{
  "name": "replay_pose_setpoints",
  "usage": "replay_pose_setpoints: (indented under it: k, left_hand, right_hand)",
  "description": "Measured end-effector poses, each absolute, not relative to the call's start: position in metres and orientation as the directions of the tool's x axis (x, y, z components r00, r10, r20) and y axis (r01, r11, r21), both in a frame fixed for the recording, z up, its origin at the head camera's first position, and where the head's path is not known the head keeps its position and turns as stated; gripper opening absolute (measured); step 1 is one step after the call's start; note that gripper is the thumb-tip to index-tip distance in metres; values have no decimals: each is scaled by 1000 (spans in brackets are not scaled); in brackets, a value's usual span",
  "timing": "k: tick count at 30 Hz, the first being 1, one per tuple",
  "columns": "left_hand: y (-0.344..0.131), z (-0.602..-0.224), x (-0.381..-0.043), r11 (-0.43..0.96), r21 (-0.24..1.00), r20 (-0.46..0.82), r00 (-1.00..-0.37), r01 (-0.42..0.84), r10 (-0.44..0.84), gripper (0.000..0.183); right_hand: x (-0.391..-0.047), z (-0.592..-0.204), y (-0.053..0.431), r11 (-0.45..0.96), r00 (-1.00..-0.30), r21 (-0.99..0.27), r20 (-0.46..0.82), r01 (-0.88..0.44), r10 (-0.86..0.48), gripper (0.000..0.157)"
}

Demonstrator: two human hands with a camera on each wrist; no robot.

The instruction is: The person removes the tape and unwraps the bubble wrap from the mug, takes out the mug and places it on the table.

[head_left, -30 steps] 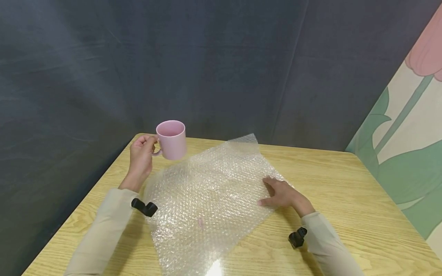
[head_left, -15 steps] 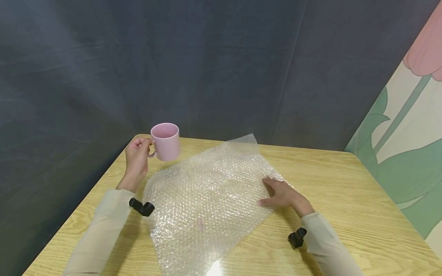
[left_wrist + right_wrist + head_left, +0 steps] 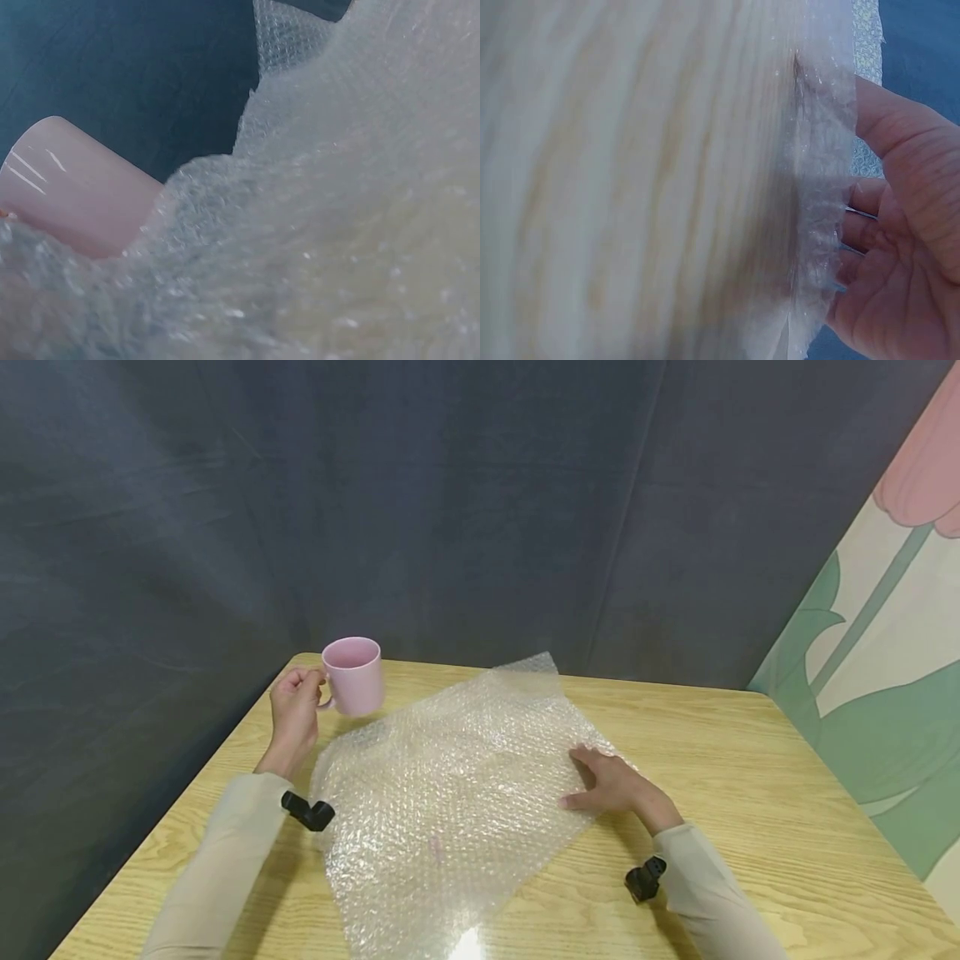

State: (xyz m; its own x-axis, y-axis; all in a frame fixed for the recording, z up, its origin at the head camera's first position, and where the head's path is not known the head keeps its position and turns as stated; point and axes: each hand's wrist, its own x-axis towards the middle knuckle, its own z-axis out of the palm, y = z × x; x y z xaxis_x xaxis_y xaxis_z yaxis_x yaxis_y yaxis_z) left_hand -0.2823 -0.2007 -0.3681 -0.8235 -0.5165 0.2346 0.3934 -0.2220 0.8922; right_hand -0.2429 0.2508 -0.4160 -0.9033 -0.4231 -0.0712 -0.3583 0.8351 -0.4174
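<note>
A pink mug is upright at the far left of the table, beyond the bubble wrap's left edge. By its handle my left hand grips it, fingers curled and thumb on top. The left wrist view shows the mug's side, partly covered by bubble wrap in front. A large clear sheet of bubble wrap lies spread over the table's middle, its far corner slightly raised. On the sheet's right edge rests my right hand, fingers and thumb spread. Seen from the right wrist, the fingers of this hand lie along the wrap's edge.
The wooden table has its far edge against a dark curtain. A wall painted with a tulip stands at the right. Small black devices sit on both wrists, the left one over the wrap's edge.
My left hand has moved the mug to the left and a little lower in the head view. The right hand has stayed in place on the bubble wrap.
</note>
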Motion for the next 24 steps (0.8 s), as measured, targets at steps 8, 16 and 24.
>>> replay_pose_setpoints:
  k: [8,16,24]
  left_hand:
    - [-205,-378,-285,-213,912,190,-823,350,-536,26]
    - [-208,-386,-287,-223,914,175,-824,340,-539,29]
    - [-213,-402,-293,-254,911,141,-825,324,-547,30]
  right_hand:
    - [-242,-416,251,833,-902,-419,-69,-361,-426,93]
    - [-243,-414,252,838,-902,-415,-85,-355,-424,94]
    - [-244,-414,251,836,-901,-417,-83,-357,-426,93]
